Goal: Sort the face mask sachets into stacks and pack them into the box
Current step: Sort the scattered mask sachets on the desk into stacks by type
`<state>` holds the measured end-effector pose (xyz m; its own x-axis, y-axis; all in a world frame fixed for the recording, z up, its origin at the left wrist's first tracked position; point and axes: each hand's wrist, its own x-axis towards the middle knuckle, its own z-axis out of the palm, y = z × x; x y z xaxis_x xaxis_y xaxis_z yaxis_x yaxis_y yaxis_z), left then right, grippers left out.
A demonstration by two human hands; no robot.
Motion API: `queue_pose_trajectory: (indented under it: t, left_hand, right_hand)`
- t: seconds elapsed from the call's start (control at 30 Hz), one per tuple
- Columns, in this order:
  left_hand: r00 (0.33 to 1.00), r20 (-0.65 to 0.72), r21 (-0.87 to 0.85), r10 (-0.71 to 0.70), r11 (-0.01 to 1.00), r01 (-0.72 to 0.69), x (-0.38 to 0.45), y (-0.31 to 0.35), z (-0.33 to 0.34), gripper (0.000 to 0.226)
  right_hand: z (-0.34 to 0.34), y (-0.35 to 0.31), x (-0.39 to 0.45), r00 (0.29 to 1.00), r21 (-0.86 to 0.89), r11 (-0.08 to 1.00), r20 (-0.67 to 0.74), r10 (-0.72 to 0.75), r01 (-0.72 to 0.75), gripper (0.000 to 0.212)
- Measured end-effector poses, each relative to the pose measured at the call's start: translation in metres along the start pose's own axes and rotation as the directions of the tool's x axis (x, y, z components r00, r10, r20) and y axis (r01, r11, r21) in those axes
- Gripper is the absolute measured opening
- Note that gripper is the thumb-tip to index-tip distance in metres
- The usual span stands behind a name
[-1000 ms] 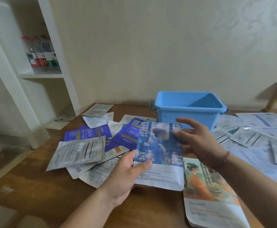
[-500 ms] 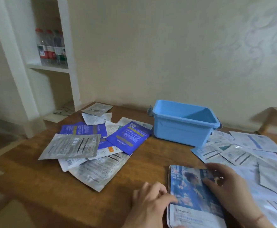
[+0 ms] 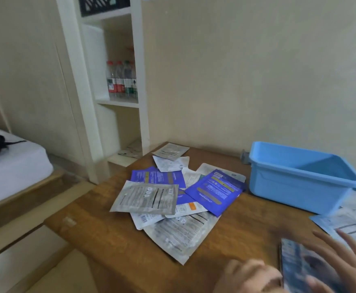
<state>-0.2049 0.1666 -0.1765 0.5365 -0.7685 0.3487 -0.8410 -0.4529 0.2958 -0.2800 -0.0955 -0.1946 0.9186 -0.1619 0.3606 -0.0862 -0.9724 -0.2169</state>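
One open light-blue plastic box (image 3: 299,178) sits far right on the brown wooden table (image 3: 113,235). Left of it, a loose heap of flat foil sachets (image 3: 173,199): three purple ones show, about three silver-grey, the rest white, overlapping at mixed angles. The top purple sachet (image 3: 215,191) runs long axis near-left to far-right. Near right, a blue picture-printed sachet (image 3: 301,267) lies long axis near-to-far, blurred. The right hand (image 3: 350,259) is over it, fingers spread and straight. The left hand (image 3: 249,275), knuckles up, sits at its left edge; its grip I cannot tell. More pale sachets (image 3: 341,223) lie far right.
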Motion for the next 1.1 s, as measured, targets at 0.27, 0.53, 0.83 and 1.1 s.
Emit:
queue_pose_trajectory:
  t: [0.27,0.53,0.83,1.1]
  left_hand:
    - [0.876,0.152,0.345,-0.459,0.855,0.388,0.001,-0.153,-0.07,0.085]
    - [0.923,0.098,0.276,-0.373,0.901,0.335,-0.039,-0.188,-0.069,0.059]
    - [0.934,0.129,-0.003,-0.332,0.942,0.336,-0.038,-0.199,-0.089,0.067]
    - [0.899,0.246,0.259,-0.362,0.919,0.299,0.017,-0.206,-0.064,0.091]
  right_hand:
    - [0.008,-0.09,0.105,0.947,0.042,0.948,0.042,-0.318,0.316,0.061]
    - [0.069,-0.155,0.21,0.872,-0.029,0.967,0.44,-0.217,0.255,0.072]
    - [0.091,-0.147,0.172,0.823,0.067,0.963,0.506,-0.258,0.261,0.066]
    - [0.059,-0.151,0.121,0.775,0.086,0.933,0.534,-0.339,0.349,0.067]
